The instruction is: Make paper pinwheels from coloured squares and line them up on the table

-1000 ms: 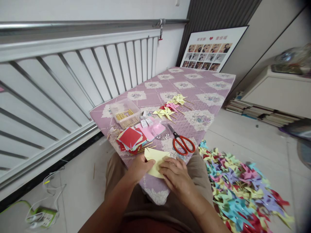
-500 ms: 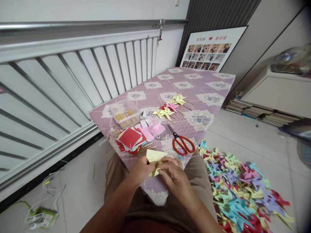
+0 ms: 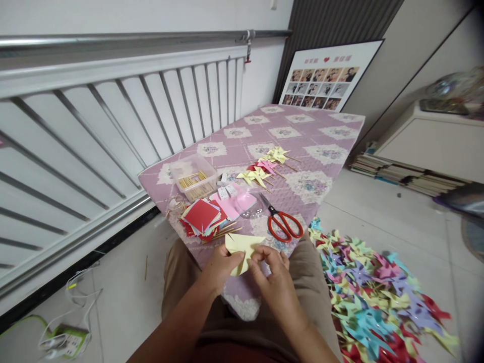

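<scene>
A pale yellow paper square point(image 3: 243, 250) with slits cut in from its corners is held over the near corner of the table. My left hand point(image 3: 224, 264) grips its left side, thumb on top. My right hand point(image 3: 273, 272) is at its right side, with thumb and forefinger pinched at the paper's edge. Just beyond lie red-handled scissors point(image 3: 284, 226), blades pointing away. To the left is a stack of coloured paper squares point(image 3: 203, 217), red on top, with several thin wooden sticks point(image 3: 227, 231) beside it.
A clear plastic box point(image 3: 194, 176) holds short sticks. Several finished pinwheels point(image 3: 259, 175) lie mid-table, near a clear dish of small shiny bits point(image 3: 254, 207). A big heap of pinwheels point(image 3: 370, 297) covers the floor at right. A radiator point(image 3: 124, 116) borders the table's left; a power strip point(image 3: 68, 340) lies on the floor.
The yellow paper has flattened out and shows more of its face. My right hand has drawn back slightly from the paper's middle to its right edge.
</scene>
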### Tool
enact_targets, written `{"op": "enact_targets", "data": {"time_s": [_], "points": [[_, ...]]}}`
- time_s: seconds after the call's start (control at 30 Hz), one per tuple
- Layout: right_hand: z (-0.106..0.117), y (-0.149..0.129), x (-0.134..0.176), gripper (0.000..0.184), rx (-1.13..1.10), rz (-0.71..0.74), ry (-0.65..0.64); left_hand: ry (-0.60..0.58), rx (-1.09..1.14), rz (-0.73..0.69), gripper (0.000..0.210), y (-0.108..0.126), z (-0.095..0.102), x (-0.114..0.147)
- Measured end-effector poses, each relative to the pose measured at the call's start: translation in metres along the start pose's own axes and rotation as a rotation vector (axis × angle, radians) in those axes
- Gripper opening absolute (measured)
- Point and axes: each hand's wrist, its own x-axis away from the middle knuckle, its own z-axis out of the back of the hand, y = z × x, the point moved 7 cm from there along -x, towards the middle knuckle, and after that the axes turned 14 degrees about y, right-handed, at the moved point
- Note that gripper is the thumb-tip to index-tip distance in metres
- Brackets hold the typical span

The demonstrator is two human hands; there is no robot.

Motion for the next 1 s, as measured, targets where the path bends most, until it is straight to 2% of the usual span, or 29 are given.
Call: {"op": "enact_targets", "data": {"time_s": [0.1,0.33,0.57,0.8,1.0], "points": [[-0.0003,0.0019,-0.0001,0.020,0.007,-0.004,0.013,-0.046,0.068,-0.030,0.035,0.0019,-0.0029,0.0009],[-0.0004,0.0041,-0.0022,0.023,0.036,-0.015,0.015,-0.036,0.071,0.014,0.036,-0.0036,-0.0017,0.0004],[-0.0026,0.0056,-0.0031,0.025,0.054,-0.036,-0.017,-0.022,0.022,-0.004,0.032,-0.0057,0.0009,0.0001],[-0.0028,0.0046,-0.0044,0.026,0.067,-0.006,0.006,-0.049,-0.031,-0.072,0.032,0.0025,-0.0026,0.0038],[0.0004,0.0016,-0.0035,0.022,0.000,-0.021,0.007,0.005,-0.070,-0.079,0.029,-0.0010,0.0007,0.0013]]}}
